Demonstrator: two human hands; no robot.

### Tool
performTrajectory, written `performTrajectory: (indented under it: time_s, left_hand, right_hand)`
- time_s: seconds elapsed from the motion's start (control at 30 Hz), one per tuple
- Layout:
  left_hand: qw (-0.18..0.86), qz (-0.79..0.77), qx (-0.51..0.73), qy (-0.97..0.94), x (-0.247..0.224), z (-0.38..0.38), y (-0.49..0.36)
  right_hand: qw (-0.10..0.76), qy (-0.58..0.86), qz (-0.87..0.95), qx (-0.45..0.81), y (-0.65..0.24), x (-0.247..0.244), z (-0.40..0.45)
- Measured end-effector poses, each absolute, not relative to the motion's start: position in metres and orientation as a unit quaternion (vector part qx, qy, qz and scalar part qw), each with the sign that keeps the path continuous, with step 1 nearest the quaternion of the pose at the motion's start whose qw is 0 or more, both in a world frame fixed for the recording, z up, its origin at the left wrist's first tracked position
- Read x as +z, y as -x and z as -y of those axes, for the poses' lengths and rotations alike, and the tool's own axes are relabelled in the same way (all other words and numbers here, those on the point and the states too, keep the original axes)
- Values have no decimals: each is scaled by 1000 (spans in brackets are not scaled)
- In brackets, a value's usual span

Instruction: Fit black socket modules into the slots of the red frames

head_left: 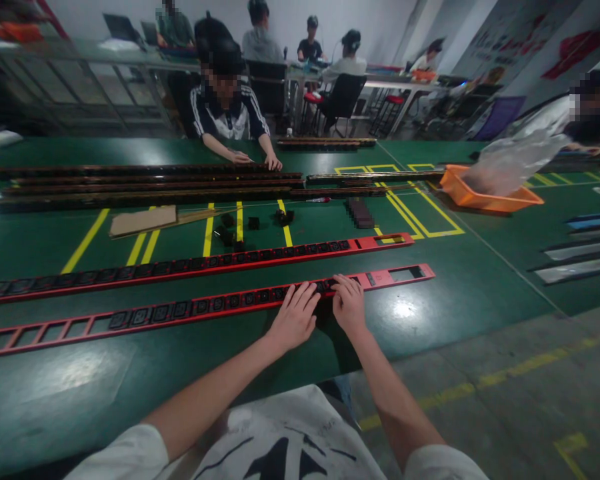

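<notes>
In the head view a long red power strip housing (240, 308) lies across the green table before me. Black socket inserts (161, 313) fill its middle stretch, while slots at its left end are bare. My left hand (296, 313) rests over the strip, its fingers stretched out across the sockets. Close beside it, my right hand (349, 305) touches the strip near its right end, fingers apart and slightly bent. What lies under the fingertips is partly hidden. A second red housing (190, 265), with a row of black sockets, lies parallel just behind.
Loose black parts (253, 223) and a cardboard piece (144, 221) lie past the strips. Farther back are dark long bars (150, 183) and an orange bin (495, 195) with a plastic bag. A co-worker (230, 100) handles the bars opposite. Wrapped strips (580, 263) lie at right.
</notes>
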State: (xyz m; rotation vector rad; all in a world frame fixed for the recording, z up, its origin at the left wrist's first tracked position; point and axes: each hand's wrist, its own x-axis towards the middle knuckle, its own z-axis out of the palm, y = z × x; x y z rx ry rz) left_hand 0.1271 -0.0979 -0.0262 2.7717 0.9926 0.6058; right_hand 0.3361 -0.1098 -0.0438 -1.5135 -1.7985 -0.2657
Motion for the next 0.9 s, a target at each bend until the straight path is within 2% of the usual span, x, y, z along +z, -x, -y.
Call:
performTrajectory:
  time_s: [0.1,0.2,0.33,0.37,0.5,0.9]
  left_hand:
    - [65,-332,250,-907,-8,79,-123]
    - [66,-309,290,-904,15,30,-120]
    - [71,-370,206,-903,34,-65,-121]
    - [70,-392,158,-904,35,-87,-122]
    - [77,-398,100,-909,28,-148,-123]
    - [108,-420,38,-900,-1,-230,-150]
  right_hand:
    - [381,591,702,-107,-336,-44,109]
    - [381,585,707,-109,-336,-44,109]
    - [375,588,709,-102,-336,-44,109]
    - [375,589,709,-99,-336,-45,110]
    - [375,597,703,-90,-334,-45,111]
    - [352,613,704,-70,-332,-44,112]
